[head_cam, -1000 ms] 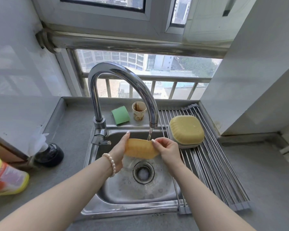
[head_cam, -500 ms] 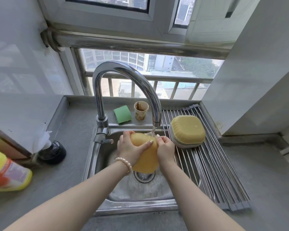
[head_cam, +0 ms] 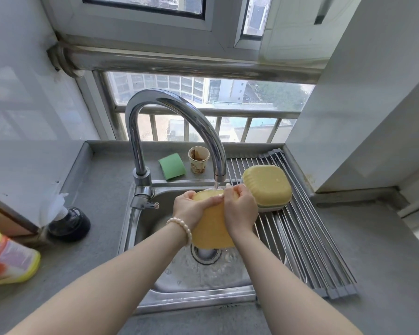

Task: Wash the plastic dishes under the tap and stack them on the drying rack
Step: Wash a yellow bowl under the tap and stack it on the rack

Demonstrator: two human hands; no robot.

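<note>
One yellow plastic dish (head_cam: pixel 209 228) held tilted over the sink (head_cam: pixel 140 226), directly under the tap (head_cam: pixel 179 122) spout, with water running onto its upper rim. Gripped from both sides: left hand (head_cam: pixel 191 209) curled round the dish's left edge, fingers (head_cam: pixel 212 201) across its face; right hand (head_cam: pixel 240 211) clamped on the right edge, knuckles up. Pearl bracelet (head_cam: pixel 180 226) on the left wrist.

To the right of the tap, a stack of upturned dishes (head_cam: pixel 267 187) resting on the drying rack (head_cam: pixel 307 250), yellow on top with a paler rim below; exact count in the stack unclear. Rack laid over the right side of the sink and onto the bench (head_cam: pixel 385 274).

Behind the tap, one green sponge (head_cam: pixel 172 165) and one stained paper cup (head_cam: pixel 198 159) on the ledge. Left of the tap, one dark round object (head_cam: pixel 69 223) with white wrapping, and, farther left at the frame edge, one yellow and orange bottle (head_cam: pixel 7 259) lying on the bench.
</note>
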